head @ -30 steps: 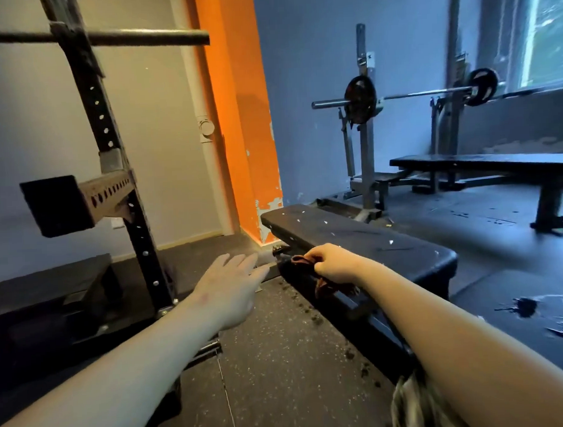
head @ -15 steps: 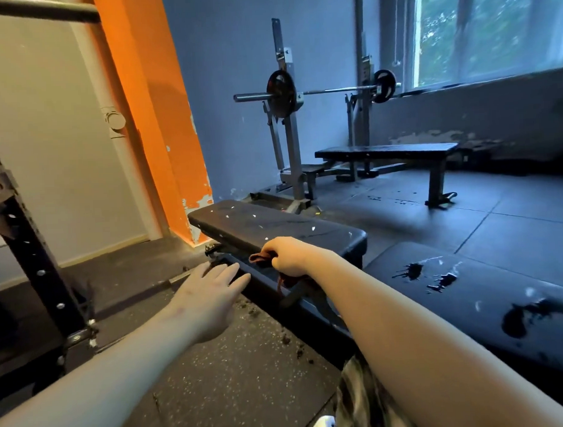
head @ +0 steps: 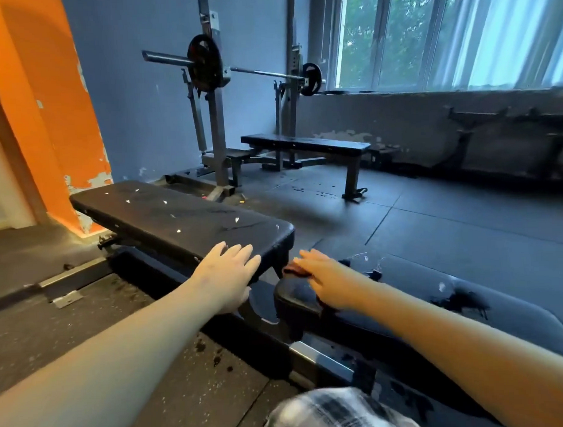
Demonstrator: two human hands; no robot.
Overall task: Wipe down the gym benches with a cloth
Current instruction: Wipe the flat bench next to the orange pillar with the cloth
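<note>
Pressing: cloth point(head: 294, 271) is pressed on near pad point(head: 419, 272) by right hand point(head: 324, 277), fingers nearly straight | left hand point(head: 226, 274) is laid flat on far pad point(head: 178, 217)

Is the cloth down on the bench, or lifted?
Down. The right hand, fingers straight, presses the cloth on the near bench pad at its end; the hand hides most of it.

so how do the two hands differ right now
The left hand rests on the end of the higher bench pad; the right hand is on the lower pad beside it. The left hand is bare, while the right hand presses a reddish cloth beneath it. Both are palm down with straight fingers.
</note>
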